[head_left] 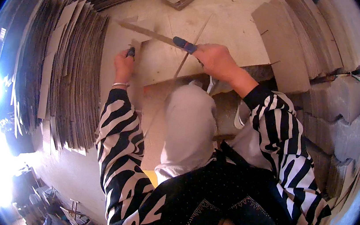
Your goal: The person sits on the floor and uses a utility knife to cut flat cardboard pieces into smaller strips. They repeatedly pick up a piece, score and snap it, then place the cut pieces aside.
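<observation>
My right hand [219, 62] reaches over the pale board with its fingers closed. Dark coverings wrap its fingertips, which pinch the end of a narrow brown cardboard strip [149, 32]. The strip points left toward the cardboard stack. My left hand [124, 67], wearing a bracelet at the wrist, is curled with a dark cover on its thumb or finger. It closes on a cardboard piece [137, 74] that is smeared by motion, so its outline is unclear. Both forearms are in black-and-white striped sleeves.
Tall stacks of cardboard sheets [76, 69] stand at the left. More cardboard stacks [292, 41] lie at the far right, and others at the back. A pale board [230, 20] spreads beyond my knees. Bundled cardboard [336, 103] is at my right. Bright light enters from the left.
</observation>
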The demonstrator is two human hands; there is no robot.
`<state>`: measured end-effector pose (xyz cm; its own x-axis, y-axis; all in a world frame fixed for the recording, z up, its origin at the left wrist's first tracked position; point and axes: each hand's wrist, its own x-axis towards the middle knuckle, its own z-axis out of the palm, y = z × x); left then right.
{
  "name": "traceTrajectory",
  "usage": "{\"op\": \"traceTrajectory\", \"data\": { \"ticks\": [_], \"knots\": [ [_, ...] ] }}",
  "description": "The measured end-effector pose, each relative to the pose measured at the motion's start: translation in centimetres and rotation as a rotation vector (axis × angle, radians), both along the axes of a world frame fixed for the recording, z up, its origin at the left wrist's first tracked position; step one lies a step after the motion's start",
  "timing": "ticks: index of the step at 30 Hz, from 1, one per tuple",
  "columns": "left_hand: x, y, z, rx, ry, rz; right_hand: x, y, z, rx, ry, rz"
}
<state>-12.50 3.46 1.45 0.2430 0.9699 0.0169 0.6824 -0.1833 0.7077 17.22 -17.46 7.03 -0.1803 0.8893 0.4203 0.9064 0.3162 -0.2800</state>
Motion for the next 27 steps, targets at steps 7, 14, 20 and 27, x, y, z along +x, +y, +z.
{"op": "traceTrajectory", "data": {
  "ticks": [7,14,20,27],
  "knots": [
    [6.4,-5.0,2.6,-0.184,-0.257,-0.050,0.7,0.0,-0.2,-0.125,-0.001,-0.117],
    [6.3,-4.6,4.2,-0.174,-0.196,-0.359,2.6,0.4,-1.3,-0.213,-0.079,-0.163],
    [4.7,-7.9,8.8,-0.436,-0.260,-0.381,7.6,1.4,-2.0,-0.327,-0.027,-0.400],
    [-4.2,-17.5,8.2,-0.213,-0.530,-0.093,13.0,-7.1,2.5,-0.077,0.219,-0.668]
  ]
}}
